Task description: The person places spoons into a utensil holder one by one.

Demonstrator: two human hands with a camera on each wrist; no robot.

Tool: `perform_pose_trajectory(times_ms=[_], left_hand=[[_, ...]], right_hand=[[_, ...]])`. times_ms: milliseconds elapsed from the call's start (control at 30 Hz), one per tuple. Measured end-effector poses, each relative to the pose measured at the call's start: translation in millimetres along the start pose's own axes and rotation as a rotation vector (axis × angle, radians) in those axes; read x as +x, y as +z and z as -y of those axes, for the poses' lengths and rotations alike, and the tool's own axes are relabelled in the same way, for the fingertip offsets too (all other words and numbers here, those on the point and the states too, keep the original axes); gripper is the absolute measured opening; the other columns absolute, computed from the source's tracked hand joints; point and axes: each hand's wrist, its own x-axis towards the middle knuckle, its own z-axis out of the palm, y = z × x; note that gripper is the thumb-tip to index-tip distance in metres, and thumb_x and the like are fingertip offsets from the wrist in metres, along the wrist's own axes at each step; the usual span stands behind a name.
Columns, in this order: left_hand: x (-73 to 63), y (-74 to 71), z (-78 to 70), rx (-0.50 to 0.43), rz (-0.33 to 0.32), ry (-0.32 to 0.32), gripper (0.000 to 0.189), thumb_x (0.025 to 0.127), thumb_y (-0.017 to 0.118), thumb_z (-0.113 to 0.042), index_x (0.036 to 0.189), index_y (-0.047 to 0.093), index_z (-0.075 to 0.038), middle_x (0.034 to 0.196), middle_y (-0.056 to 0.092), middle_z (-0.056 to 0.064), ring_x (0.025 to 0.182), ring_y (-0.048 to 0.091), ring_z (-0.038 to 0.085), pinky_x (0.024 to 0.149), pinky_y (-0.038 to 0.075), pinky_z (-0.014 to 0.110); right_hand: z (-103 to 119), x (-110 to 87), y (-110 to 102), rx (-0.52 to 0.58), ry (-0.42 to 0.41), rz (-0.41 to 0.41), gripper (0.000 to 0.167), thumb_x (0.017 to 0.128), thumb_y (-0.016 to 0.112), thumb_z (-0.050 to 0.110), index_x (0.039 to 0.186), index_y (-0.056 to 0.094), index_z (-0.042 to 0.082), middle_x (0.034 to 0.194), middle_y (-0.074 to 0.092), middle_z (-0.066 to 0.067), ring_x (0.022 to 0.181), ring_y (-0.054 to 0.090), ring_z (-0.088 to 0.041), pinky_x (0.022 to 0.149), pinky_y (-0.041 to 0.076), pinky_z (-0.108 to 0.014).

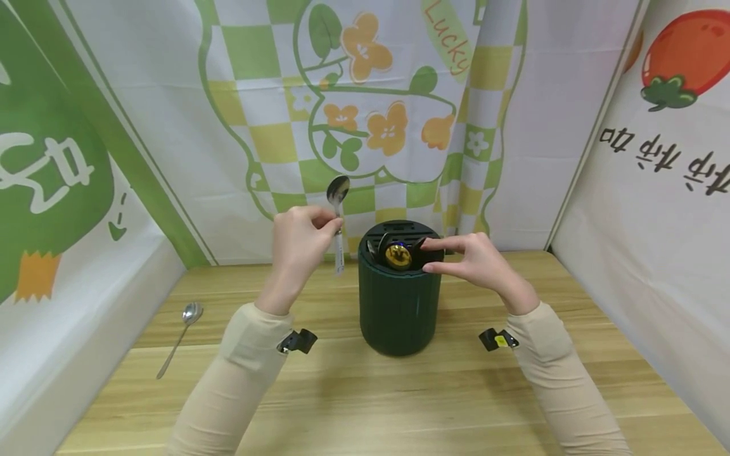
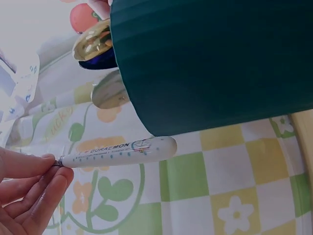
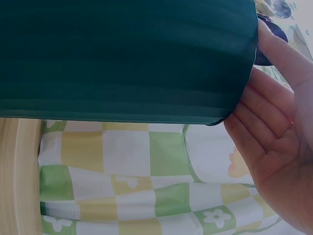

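My left hand (image 1: 301, 247) pinches a spoon (image 1: 338, 190) near the neck, bowl up, left of a dark green ribbed utensil holder (image 1: 399, 313). Its white handle (image 2: 117, 151), printed with "DORAEMON", points down. Out of the holder's slotted top stick several spoons: a gold one (image 2: 93, 41), a dark blue one (image 2: 100, 63) and a silver one (image 2: 110, 90). My right hand (image 1: 481, 263) is at the holder's right rim, its thumb and fingers extended and apart. In the right wrist view the fingertips are right at the rim, close to a dark spoon (image 3: 276, 32).
Another silver spoon (image 1: 192, 312) lies on the wooden table (image 1: 388, 405) at the left. A green-and-white patterned curtain (image 1: 256, 126) hangs right behind the holder. Printed cloth walls (image 1: 644, 209) stand at both sides.
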Motion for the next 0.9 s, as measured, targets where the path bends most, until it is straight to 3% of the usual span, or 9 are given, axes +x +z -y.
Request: perform_pose_trajectory(times_ms=[467,900], left_hand=[[5.6,5.2,-18.3,-0.076,-0.073,0.079,0.012,0.084,0.073,-0.02,0.083,0.077,-0.009,0.075,0.073,0.003,0.062,0.067,0.013,0.059,0.052,0.03],[10.0,15.0,-29.2,-0.163,-0.117,0.14,0.01,0.083,0.073,-0.015,0.085,0.076,-0.005,0.078,0.074,0.006,0.062,0.067,0.012,0.058,0.054,0.025]], right_hand=[[0,-0.2,0,-0.004,0.012,0.014,0.04,0.082,0.072,0.038,0.118,0.069,0.021,0.124,0.065,-0.003,0.039,0.01,-0.001,0.072,0.045,-0.031],[1,-0.1,0,-0.003,0.007,0.01,0.039,0.082,0.072,0.038,0.117,0.069,0.021,0.124,0.065,-0.003,0.038,0.014,0.0,0.075,0.044,-0.032]])
